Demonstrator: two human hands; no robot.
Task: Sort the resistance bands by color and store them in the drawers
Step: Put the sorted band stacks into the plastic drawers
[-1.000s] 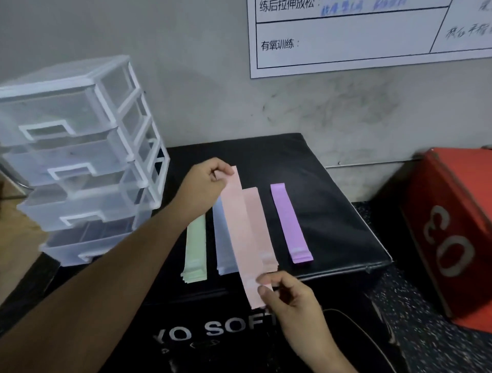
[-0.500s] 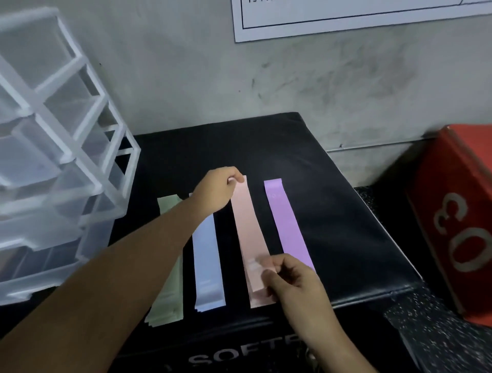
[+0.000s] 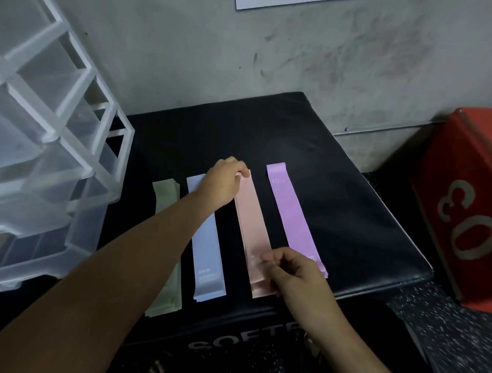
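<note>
Head view, looking down on a black padded box point(image 3: 332, 173) set against a grey wall point(image 3: 292, 53). Four coloured strips lie side by side on the box top, lengthwise away from the viewer and apart from one another. From left to right they are a green band point(image 3: 164, 195), a blue band point(image 3: 206, 253), a pink resistance band point(image 3: 251, 231) and a purple band point(image 3: 291, 215).

The left hand point(image 3: 226, 183) reaches across the blue band, its forearm covering the middle of the green band. Its curled fingers pinch the far end of the pink resistance band. The right hand point(image 3: 292, 271) pinches the near end of the same band between thumb and bent fingers, and it overlaps the near corner of the purple band. The pink resistance band lies flat and straight on the box. Layered edges along its left side and near end suggest more pink strips beneath it.

A drawer unit point(image 3: 80, 133), with translucent drawers in a white frame, stands at the left of the box, just beside the green band. Whether its drawers hold anything cannot be told. A red box point(image 3: 466, 213) with pale numerals stands on the speckled floor point(image 3: 439, 332) to the right. The lower edge of a white sheet point(image 3: 266, 3) shows on the wall at the top.
</note>
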